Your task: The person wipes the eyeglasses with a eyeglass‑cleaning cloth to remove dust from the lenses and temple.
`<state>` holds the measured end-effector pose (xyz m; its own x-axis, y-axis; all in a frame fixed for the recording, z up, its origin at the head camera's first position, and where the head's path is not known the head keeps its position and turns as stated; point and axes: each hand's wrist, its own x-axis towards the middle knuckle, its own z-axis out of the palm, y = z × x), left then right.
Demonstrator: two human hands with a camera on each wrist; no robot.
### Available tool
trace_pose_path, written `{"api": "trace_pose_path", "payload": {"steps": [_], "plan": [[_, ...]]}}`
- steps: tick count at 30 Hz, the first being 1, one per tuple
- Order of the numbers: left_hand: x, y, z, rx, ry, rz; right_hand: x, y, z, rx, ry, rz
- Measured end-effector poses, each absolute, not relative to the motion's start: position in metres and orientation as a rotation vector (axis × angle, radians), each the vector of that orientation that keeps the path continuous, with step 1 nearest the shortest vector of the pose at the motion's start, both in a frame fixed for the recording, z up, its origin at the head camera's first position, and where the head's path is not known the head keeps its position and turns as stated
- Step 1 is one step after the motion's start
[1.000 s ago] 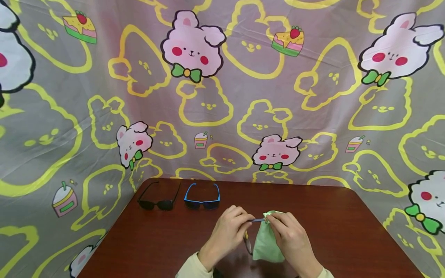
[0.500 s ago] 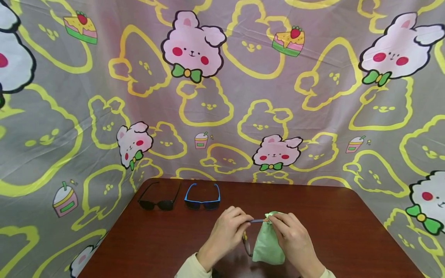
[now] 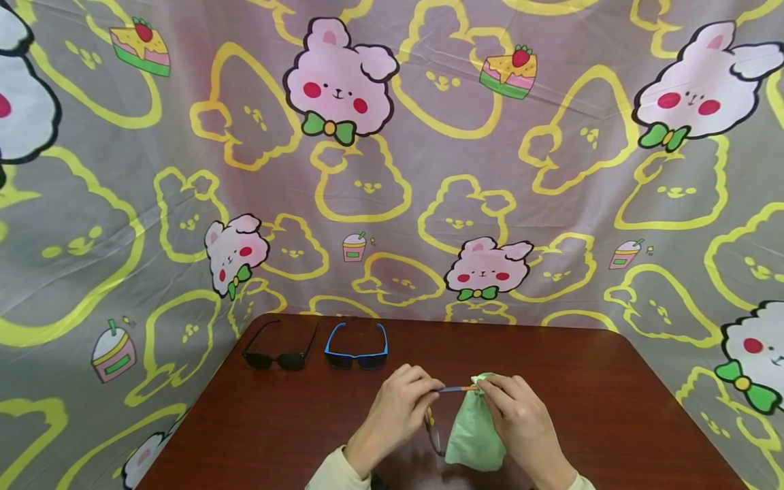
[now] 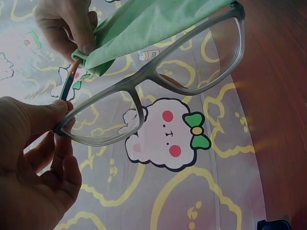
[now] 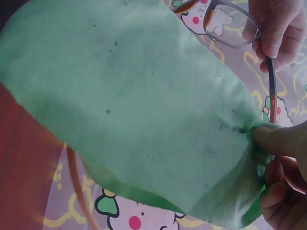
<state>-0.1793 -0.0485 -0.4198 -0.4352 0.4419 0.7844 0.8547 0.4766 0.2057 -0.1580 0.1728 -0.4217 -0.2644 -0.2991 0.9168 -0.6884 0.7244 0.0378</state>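
My left hand (image 3: 401, 408) pinches a pair of grey-framed eyeglasses (image 4: 139, 79) at the hinge end, where one lens meets the temple arm. That arm is dark near the hinge and orange toward its tip. In my right hand (image 3: 517, 418), thumb and fingers pinch a light green cloth (image 5: 129, 100) around the tip of the same arm. Most of the cloth hangs below the fingers in the head view (image 3: 474, 435). The other temple arm (image 5: 76, 184), orange, shows past the cloth's lower edge in the right wrist view.
Black sunglasses (image 3: 275, 359) lie unfolded at the table's back left. Blue-framed sunglasses (image 3: 356, 358) sit to their right. A brown wooden table (image 3: 294, 415) is under the hands, and a curtain (image 3: 392, 163) printed with rabbits surrounds its back and sides.
My right hand and the cloth have slid slightly right along the temple arm, exposing more of its orange part. The left hand keeps its pinch, shifted barely left.
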Motion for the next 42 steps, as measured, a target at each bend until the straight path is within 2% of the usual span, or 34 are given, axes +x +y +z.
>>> {"api": "trace_pose_path", "payload": {"steps": [42], "plan": [[-0.181, -0.064, -0.423, -1.112, -2.069, -0.909, -0.164, 0.188, -0.426, 0.773, -1.894, 0.420]]}}
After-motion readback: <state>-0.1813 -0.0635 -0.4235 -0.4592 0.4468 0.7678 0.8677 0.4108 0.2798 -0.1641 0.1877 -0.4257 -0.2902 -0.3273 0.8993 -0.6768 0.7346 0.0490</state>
